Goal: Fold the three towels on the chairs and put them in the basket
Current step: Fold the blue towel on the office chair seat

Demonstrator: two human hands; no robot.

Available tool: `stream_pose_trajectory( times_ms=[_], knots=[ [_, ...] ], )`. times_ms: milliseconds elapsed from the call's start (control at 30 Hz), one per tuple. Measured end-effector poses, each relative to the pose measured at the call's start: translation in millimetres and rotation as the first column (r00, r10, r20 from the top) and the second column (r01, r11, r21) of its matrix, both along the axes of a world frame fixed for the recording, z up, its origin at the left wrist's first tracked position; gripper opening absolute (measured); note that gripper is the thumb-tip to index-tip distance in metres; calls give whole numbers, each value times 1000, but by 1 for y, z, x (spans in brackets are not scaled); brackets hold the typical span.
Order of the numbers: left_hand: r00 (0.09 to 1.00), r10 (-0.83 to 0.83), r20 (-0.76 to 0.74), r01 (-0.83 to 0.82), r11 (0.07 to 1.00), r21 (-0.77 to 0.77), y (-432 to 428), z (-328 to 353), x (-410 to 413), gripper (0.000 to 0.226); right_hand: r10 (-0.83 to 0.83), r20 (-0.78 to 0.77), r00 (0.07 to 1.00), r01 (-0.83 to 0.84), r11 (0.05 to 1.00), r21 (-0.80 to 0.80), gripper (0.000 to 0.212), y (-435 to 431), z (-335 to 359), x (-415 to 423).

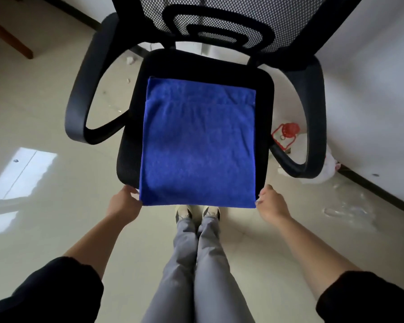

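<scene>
Both near corners of the blue towel are pinched: I read the left hand gripping the front-left corner and the right hand the front-right. Towel lies folded flat on the chair seat, overhanging its front edge.

A pale glossy floor carries a bright patch of light at near left. A brown wooden leg stands far left, with paper scraps beyond. At right, by the white wall and dark baseboard, sit a red-capped container, a white bag and a clear bottle lying down.
</scene>
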State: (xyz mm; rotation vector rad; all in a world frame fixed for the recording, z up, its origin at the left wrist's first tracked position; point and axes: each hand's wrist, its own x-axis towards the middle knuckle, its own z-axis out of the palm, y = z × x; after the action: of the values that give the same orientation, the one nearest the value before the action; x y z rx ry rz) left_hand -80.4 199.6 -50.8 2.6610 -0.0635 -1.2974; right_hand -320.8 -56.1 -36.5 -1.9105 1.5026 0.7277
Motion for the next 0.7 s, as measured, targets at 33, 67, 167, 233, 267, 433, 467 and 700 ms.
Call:
stream_pose_trajectory(
  times_ms=[33,67,167,233,267,433,467,700],
  knots=[
    [1000,-14,8,14,1000,11,-3,-2,0,33,20,0,1000,-20,1000,-4,17,-2,0,4],
    [999,-24,22,24,1000,15,-8,-4,2,34,28,13,1000,-28,1000,-14,20,-6,0,9],
    [994,-49,96,50,999,-11,-30,-4,15,36,21,96,995,-17,999,-43,18,-24,0,31],
    [988,-56,141,64,997,-53,-52,-5,29,38,46,140,989,-38,997,-60,16,-41,-2,48],
    [985,-60,164,74,994,-77,-65,-6,38,38,66,162,985,-55,996,-72,16,-52,-4,57],
    [940,-150,306,212,960,-181,-130,-18,85,24,78,280,957,-32,986,-163,15,-108,-22,111],
    [925,-159,346,234,954,-188,-138,-20,92,25,82,298,951,-29,983,-180,16,-116,-24,120],
    [848,-91,522,267,924,-273,-178,-48,144,22,183,344,921,-73,948,-308,29,-157,-49,167]
  ],
)
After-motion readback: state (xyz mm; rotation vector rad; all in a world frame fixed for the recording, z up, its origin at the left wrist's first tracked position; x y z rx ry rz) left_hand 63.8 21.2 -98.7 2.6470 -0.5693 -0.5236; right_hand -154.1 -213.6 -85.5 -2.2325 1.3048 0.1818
